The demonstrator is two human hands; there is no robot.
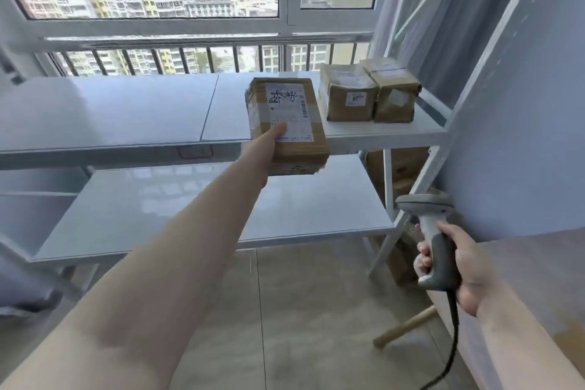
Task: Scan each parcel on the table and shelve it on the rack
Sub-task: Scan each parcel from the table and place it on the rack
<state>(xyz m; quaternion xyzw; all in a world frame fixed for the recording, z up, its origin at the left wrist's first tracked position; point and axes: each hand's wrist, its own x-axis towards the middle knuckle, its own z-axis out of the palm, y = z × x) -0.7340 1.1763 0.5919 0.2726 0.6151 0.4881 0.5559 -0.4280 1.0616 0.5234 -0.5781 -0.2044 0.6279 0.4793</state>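
parcel held at the rack's front edge, one slide from shelved

a person's left hand (269, 144) grips a flat brown parcel (286, 123) at its near end, thumb pressed on the white shipping label and the remaining fingers hidden beneath. the parcel's long axis runs away from the hand, straight toward the back of the rack (110, 111), with the far end over the upper shelf and the near end overhanging the shelf's front edge; whether its underside already rests on the shelf cannot be told. two shelved boxes (368, 96) stand just beside it, toward the shelf's right end, with a narrow gap between. the coming move appears to turn on that alignment: a push along the parcel's own length, away from the fingers, would seat it, while any drift to the right would bring it against the neighbouring boxes. the left hand is the one at the rack. the right hand (456, 266) hangs low and well apart, fingers clenched around the grip of a corded barcode scanner (433, 231), beside the corner of a table (538, 263) at the frame's right edge. the lower shelf lies below the parcel.
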